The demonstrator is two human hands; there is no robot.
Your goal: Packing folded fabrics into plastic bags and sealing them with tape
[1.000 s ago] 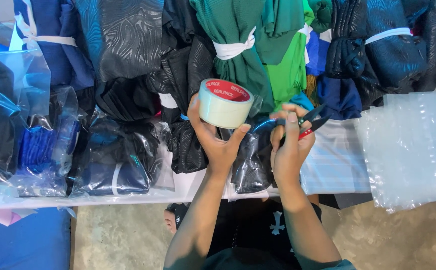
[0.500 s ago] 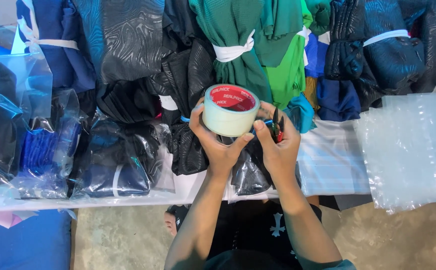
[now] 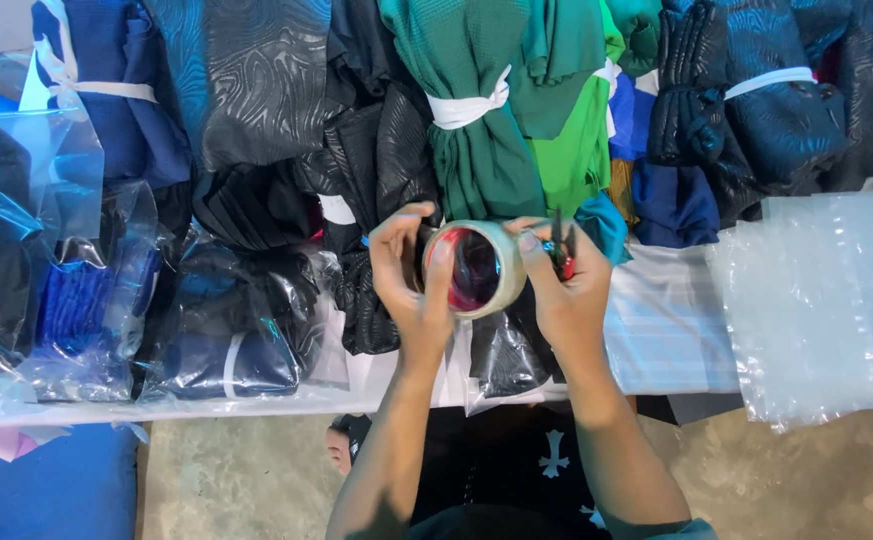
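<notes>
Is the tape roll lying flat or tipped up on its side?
Tipped on its side. The tape roll, held between left hand and right hand, shows its red inner hole facing the camera.

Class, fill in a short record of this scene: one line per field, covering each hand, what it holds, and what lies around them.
left hand: grips the tape roll from its left side
right hand: touches the roll's right edge, holds scissors
roll: tilted, red core facing the camera
table: tied bundles of folded garments
left: bagged garments
right: clear plastic bags

Bare forearms; black top with small white cross marks.
</notes>
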